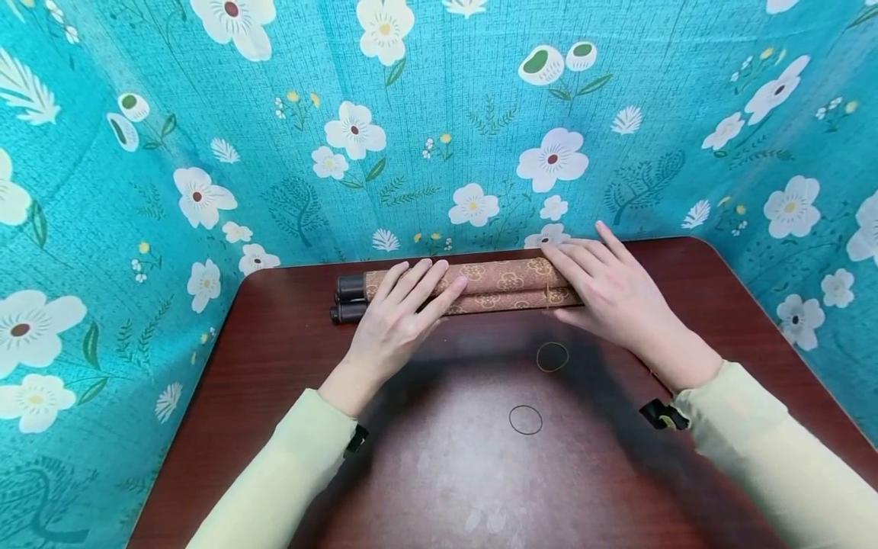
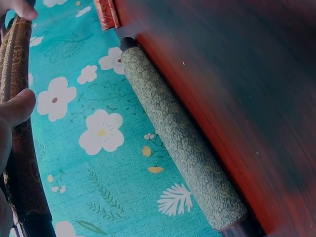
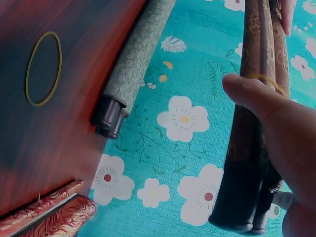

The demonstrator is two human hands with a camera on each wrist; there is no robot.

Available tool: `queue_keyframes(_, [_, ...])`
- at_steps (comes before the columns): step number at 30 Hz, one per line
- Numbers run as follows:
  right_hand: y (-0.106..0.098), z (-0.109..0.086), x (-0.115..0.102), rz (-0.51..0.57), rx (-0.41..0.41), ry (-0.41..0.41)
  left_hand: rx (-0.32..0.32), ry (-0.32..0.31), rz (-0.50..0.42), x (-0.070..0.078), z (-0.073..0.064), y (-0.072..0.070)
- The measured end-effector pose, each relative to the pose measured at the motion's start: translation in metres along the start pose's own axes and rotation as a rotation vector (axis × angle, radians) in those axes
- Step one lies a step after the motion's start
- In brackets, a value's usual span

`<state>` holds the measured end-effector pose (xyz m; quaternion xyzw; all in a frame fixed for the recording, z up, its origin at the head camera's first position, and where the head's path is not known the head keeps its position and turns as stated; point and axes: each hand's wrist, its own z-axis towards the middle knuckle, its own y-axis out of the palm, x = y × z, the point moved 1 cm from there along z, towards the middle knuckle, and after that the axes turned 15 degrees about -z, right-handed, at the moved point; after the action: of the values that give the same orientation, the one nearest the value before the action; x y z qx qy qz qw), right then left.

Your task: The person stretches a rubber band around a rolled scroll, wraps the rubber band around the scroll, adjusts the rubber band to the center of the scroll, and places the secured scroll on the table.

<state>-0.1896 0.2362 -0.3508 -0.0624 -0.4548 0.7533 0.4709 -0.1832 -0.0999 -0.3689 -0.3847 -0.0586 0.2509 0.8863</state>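
A pair of rolled-up brown patterned scrolls [image 1: 507, 280] with dark end knobs lies lengthwise between both hands, near the table's back edge in the head view. My left hand [image 1: 401, 320] grips them near their left end, fingers over the top and thumb [image 2: 20, 106] along the near side. Toward the other end, my right hand [image 1: 610, 290] holds them, its thumb [image 3: 247, 91] beside a yellow rubber band [image 3: 266, 79] that loops round both rolls. Both wrist views show a gap between these scrolls and a grey-green scroll [image 2: 173, 133] at the table edge.
On the dark red table [image 1: 446, 488] lie a yellow rubber band [image 1: 552, 357] and a darker one [image 1: 525, 420]. Red patterned scrolls [image 3: 64, 212] rest near the edge in the right wrist view. A blue flowered cloth [image 1: 425, 152] hangs behind and beside the table.
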Motion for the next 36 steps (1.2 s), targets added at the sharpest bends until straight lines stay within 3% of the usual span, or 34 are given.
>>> queue_keyframes(7, [0.001, 0.008, -0.010, 0.021, 0.060, -0.055, -0.002, -0.006, -0.022, 0.004, 0.002, -0.001])
queue_keyframes(12, [0.001, 0.018, -0.018, 0.014, 0.058, -0.090, -0.001, -0.012, -0.035, 0.004, 0.002, -0.001])
queue_keyframes(23, [-0.004, 0.003, -0.011, -0.004, -0.024, 0.011, -0.021, -0.003, -0.037, 0.002, 0.001, 0.000])
queue_keyframes(36, [-0.001, 0.017, -0.022, 0.038, 0.000, -0.033, -0.006, 0.018, -0.054, 0.007, 0.009, 0.004])
